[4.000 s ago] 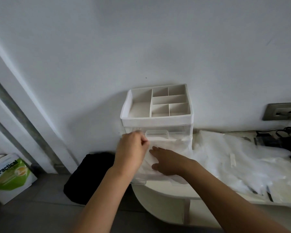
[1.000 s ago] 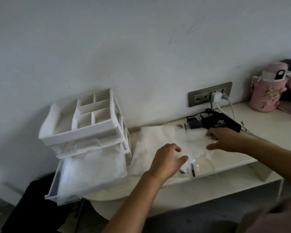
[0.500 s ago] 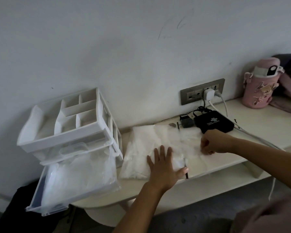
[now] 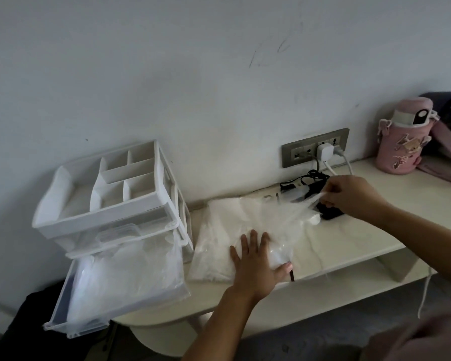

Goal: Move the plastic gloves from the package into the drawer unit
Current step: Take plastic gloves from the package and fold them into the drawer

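At the far left the white drawer unit (image 4: 102, 217) stands at the end of the surface (image 4: 349, 246), its divided top tray empty and its clear lower drawer (image 4: 60, 306) pulled well out past the edge, probably so gloves can be dropped in from above. A loose heap of plastic gloves (image 4: 125, 277) already fills that drawer, so the task looks well along. Just beside the unit, the package (image 4: 216, 246) lies flat on the surface with more gloves inside. The left hand (image 4: 255, 267) presses on the near end of the package, its grip wide, with fingers straight and spread and holding nothing. It seems to be there to pin the package so it does not slide. Further right a thin glove (image 4: 294, 207) stretches up out of the package to the right hand (image 4: 349, 195), whose grip is narrow, with fingertips pinching the film and lifting it clear. Under that hand a black adapter box (image 4: 331, 214) sits with its cable running to the wall socket (image 4: 297, 152), close enough that the film could snag on it. A pink bottle (image 4: 401, 144) stands well apart at the right.
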Tool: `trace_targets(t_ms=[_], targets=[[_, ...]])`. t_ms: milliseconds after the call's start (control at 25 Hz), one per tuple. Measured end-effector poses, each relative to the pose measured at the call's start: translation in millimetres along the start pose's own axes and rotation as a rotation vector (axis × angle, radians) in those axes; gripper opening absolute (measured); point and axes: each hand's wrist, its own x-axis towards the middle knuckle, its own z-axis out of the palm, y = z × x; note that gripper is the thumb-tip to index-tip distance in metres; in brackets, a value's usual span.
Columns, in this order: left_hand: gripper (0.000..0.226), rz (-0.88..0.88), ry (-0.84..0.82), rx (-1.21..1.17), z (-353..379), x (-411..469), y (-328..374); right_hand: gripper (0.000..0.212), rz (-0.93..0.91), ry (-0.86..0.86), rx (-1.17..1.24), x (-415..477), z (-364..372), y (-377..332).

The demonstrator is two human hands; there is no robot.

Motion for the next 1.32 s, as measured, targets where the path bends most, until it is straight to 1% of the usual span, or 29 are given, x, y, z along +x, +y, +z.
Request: trace_targets(t_ms=[40, 80, 160, 200, 320, 360, 480, 520, 600, 640, 680, 720, 760, 800, 840, 880, 920, 1000, 1040, 1080, 1120, 1200, 1240, 1280, 1320], targets=[[0.119, -0.012, -0.011, 0.004, -0.5, 0.7, 0.3, 0.015, -0.008, 0.074, 0.103, -0.7, -4.7, -4.3], [0.108, -0.025, -0.017, 0.012, -3.0, 1.5, 0.7, 0.017, -0.023, 0.128, 0.248, -1.3, -8.6, -9.1], [0.087, -0.038, -0.025, 0.003, -7.6, 1.9, 3.2, 0.020, -0.041, 0.175, 0.572, -6.4, -17.4, -19.4], [0.083, -0.047, -0.030, -0.014, -9.6, 3.0, 2.5, 0.021, -0.055, 0.166, 0.708, -9.8, -22.0, -24.9], [0.083, -0.069, -0.068, -0.110, -20.4, 5.6, 2.6, 0.020, -0.075, 0.058, 1.028, -18.9, -30.7, -36.3], [0.083, -0.070, -0.068, -0.210, -26.0, 6.1, 3.9, 0.022, -0.067, 0.023, 1.123, -21.4, -33.4, -38.5], [0.084, -0.079, -0.042, -0.681, -40.0, 6.0, 11.1, 0.025, -0.032, -0.061, 1.343, -23.7, -39.8, -40.4], [0.088, -0.082, -0.042, -0.815, -42.3, 6.2, 14.5, 0.026, -0.025, -0.097, 1.432, -24.2, -41.4, -41.2], [0.106, -0.083, -0.035, -1.046, -39.5, 9.5, 17.7, 0.027, -0.031, -0.173, 1.581, -25.5, -44.4, -43.5], [0.108, -0.085, -0.046, -1.139, -37.0, 12.7, 17.8, 0.028, -0.038, -0.211, 1.628, -25.9, -45.2, -44.8], [0.098, -0.086, -0.051, -1.215, -35.5, 14.2, 19.0, 0.030, -0.040, -0.246, 1.664, -26.9, -46.0, -46.5], [0.080, -0.086, -0.060, -1.288, -35.1, 14.7, 21.8, 0.032, -0.035, -0.270, 1.689, -27.4, -46.6, -47.2], [0.067, -0.087, -0.066, -1.346, -36.7, 13.4, 25.7, 0.035, -0.022, -0.286, 1.705, -27.3, -46.7, -47.5], [0.064, -0.097, -0.077, -1.412, -38.3, 13.4, 28.9, 0.039, -0.006, -0.294, 1.713, -26.7, -46.4, -47.2], [0.070, -0.113, -0.076, -1.466, -39.0, 14.8, 30.6, 0.042, 0.011, -0.302, 1.717, -26.6, -46.1, -47.1], [0.074, -0.126, -0.056, -1.532, -39.8, 15.7, 32.1, 0.040, 0.025, -0.310, 1.726, -26.4, -45.6, -46.0], [0.069, -0.151, -0.009, -1.600, -42.8, 15.3, 33.9, 0.032, 0.038, -0.315, 1.739, -26.1, -44.6, -44.9], [0.036, -0.173, 0.132, -1.731, -51.6, 12.9, 33.2, 0.016, 0.040, -0.302, 1.744, -24.9, -42.4, -41.3], [0.020, -0.184, 0.211, -1.745, -59.7, 9.9, 33.2, 0.014, 0.028, -0.289, 1.717, -24.1, -41.7, -39.1], [0.012, -0.176, 0.301, -1.701, -68.7, 6.3, 32.4, 0.016, 0.013, -0.281, 1.667, -22.5, -41.0, -35.6], [0.010, -0.155, 0.398, -1.610, -77.2, 3.8, 28.6, 0.019, 0.008, -0.283, 1.596, -20.2, -40.1, -31.2], [0.014, -0.061, 0.584, -1.277, -98.3, -5.4, 18.6, 0.017, 0.055, -0.305, 1.381, -16.4, -35.5, -23.9], [0.017, 0.005, 0.640, -1.075, -110.1, -11.7, 13.9, 0.016, 0.090, -0.315, 1.232, -13.1, -31.0, -18.0], [0.018, 0.073, 0.661, -0.903, -123.3, -20.9, 9.7, 0.015, 0.092, -0.302, 1.064, -12.6, -27.2, -15.3], [0.017, 0.142, 0.647, -0.770, -136.4, -30.1, 7.0, 0.013, 0.055, -0.269, 0.909, -13.2, -25.2, -14.8]])
